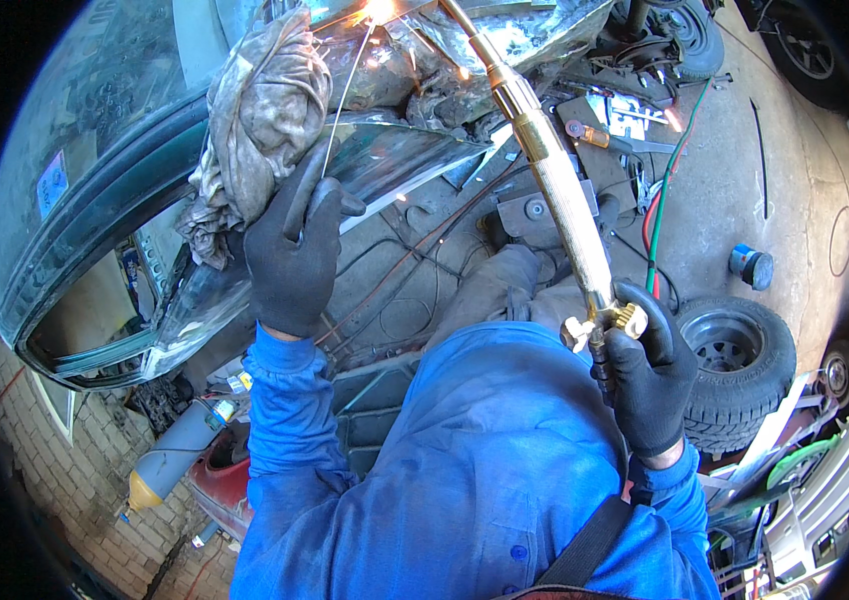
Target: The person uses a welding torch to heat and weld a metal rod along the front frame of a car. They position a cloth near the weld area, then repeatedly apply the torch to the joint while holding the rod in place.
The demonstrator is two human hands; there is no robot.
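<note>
As sparks (380, 12) fly, welding seems underway.
Left hand (293, 265) holds rod (347, 92), right hand (653, 375) grips torch (567, 190); steady feeding likely next.

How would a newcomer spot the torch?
Find the blue shirt filling the lower middle. By its upper right, the black-gloved right hand holds the torch at its knobbed end. Long and golden, it slants to the top edge, thicker than the thin rod in the left hand.
</note>
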